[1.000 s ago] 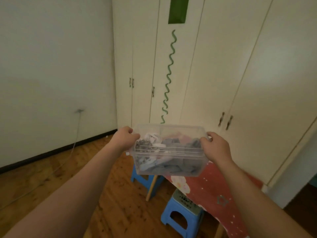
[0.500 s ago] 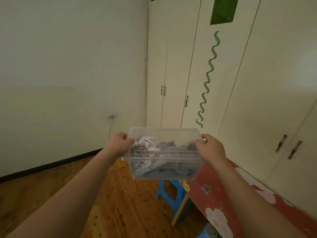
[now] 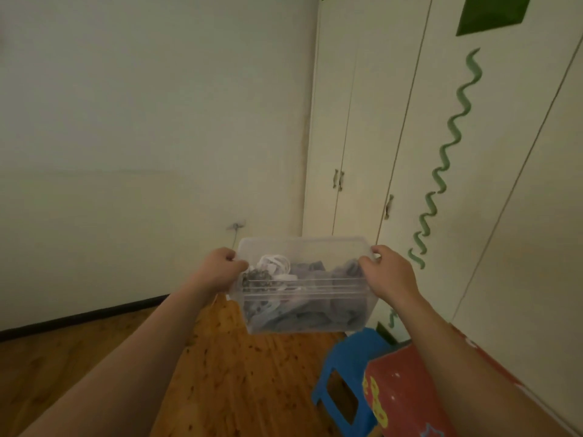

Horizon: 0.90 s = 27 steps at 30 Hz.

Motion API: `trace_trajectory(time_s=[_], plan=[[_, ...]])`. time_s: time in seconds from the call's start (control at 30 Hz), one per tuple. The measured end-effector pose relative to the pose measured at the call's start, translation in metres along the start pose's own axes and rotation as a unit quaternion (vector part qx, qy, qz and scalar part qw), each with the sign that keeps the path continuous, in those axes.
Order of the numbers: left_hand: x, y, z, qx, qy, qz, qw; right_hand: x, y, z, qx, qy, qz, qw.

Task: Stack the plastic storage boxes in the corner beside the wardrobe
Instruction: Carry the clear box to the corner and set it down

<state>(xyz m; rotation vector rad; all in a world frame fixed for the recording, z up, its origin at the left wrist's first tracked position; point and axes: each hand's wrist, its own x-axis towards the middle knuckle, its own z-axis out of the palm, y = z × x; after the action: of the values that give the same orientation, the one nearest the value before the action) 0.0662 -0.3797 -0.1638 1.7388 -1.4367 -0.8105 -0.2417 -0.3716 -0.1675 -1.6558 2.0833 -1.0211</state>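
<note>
Facing me stood the plain wall (image 3: 142,137) on the left and the tall cream wardrobe (image 3: 394,121) on the right, the two meeting in a corner straight ahead. A wavy green stripe (image 3: 448,146) ran down one wardrobe door, with a dark green patch (image 3: 492,12) above it. Below lay the wooden floor (image 3: 236,373), edged by a dark skirting board (image 3: 79,316) along the wall. At the lower right stood a red table (image 3: 407,395) with printed shapes on its top, and just beside it, on the corner side, a blue plastic stool (image 3: 350,364). I held the clear plastic storage box (image 3: 303,307) up in the air before me, well above the floor and roughly level, in line with the corner. It had no lid on, and grey cloth lay inside with something white and coiled at the left. My left hand (image 3: 220,269) gripped its left end, fingers curled over the rim, and my right hand (image 3: 389,272) gripped its right end in the same manner. A small fitting (image 3: 236,224) sat on the wall, just above the box in my view.
</note>
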Motion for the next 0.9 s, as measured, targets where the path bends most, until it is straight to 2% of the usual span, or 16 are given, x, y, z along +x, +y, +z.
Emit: trace_trajectory(time_s=[0.23, 0.53, 0.9], plan=[[0.073, -0.018, -0.01, -0.001, 0.0, -0.021, 1.0, 0.063, -0.022, 0.055, -0.015, -0.02, -0.006, 1.0], [0.224, -0.037, -0.028, 0.025, -0.008, -0.027, 0.999, 0.176, -0.067, 0.142, -0.033, -0.022, 0.001, 0.999], [0.36, -0.036, -0.055, -0.021, -0.014, -0.016, 1.0, 0.284, -0.12, 0.202, -0.037, -0.023, 0.005, 0.999]])
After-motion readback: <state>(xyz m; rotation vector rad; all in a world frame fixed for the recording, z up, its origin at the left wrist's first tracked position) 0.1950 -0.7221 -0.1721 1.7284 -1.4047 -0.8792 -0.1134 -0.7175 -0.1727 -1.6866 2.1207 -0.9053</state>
